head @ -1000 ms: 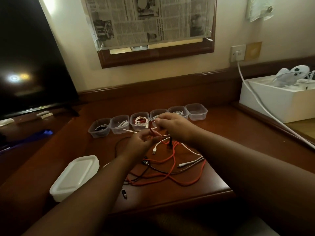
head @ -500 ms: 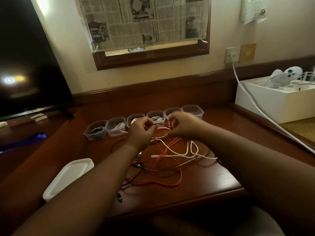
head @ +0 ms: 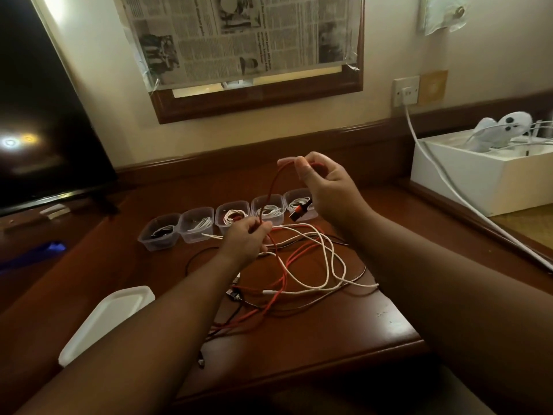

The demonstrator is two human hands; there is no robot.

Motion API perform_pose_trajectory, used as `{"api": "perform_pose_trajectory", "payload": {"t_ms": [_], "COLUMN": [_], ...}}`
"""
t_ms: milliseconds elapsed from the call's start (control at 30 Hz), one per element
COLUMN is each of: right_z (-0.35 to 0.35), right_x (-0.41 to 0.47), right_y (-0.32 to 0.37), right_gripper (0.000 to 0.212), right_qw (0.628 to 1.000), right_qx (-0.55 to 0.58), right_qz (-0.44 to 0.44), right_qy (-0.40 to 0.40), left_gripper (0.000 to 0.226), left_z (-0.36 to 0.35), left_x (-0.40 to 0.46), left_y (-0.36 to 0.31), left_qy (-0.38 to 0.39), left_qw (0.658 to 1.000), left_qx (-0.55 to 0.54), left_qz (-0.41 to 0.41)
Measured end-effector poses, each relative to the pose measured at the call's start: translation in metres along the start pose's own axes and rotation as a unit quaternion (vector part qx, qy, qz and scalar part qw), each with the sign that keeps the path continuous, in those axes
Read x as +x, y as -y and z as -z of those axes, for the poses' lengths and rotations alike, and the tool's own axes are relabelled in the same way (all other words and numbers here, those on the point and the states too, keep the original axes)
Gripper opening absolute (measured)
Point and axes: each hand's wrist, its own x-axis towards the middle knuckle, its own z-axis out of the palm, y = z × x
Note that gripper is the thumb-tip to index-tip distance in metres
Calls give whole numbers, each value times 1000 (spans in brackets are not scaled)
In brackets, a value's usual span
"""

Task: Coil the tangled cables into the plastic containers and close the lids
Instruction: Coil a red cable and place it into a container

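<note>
Both hands pinch my red cable, right hand lifting a loop, left hand low above the desk middle; it looks limp, light, best held near its plug.

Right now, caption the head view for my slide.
Both hands draw a red cable up from the tangle: right hand pinching it high, left hand gripping it low, before the tubs.

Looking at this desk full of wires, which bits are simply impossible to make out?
Head view, the only one:
- Sixth container: hidden behind the right hand.
- Red cable lower run: lost in the tangle, far end untraceable.
- Stack of lids: partly covered by the left forearm.
- Black-cable container: contents too dark.
- Newspaper: top cut off, print unreadable.
</note>
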Motion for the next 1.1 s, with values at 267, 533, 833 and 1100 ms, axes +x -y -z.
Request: {"api": "perform_pose_trajectory", "payload": {"t_ms": [267, 533, 833, 1100], "right_z": [-6, -9, -25, -15], "right_x": [10, 16, 11, 24], "right_y": [12, -10, -21, -1], "right_gripper": [27, 31, 23, 26], "right_qw": [897, 955, 982, 910], "right_qx": [413, -218, -117, 376], "right_qz": [-158, -172, -99, -172], "right_qy": [8, 100, 112, -30], "left_gripper": [17, 13, 13, 23], "left_z": [21, 37, 35, 33], "left_x": [9, 15, 9, 0], "left_y": [-28, -24, -32, 3], "left_qy": [53, -26, -33, 64], "left_qw": [994, 991, 995, 993], "left_qx": [66, 105, 55, 97], "left_qz": [-76, -80, -74, 22]}}
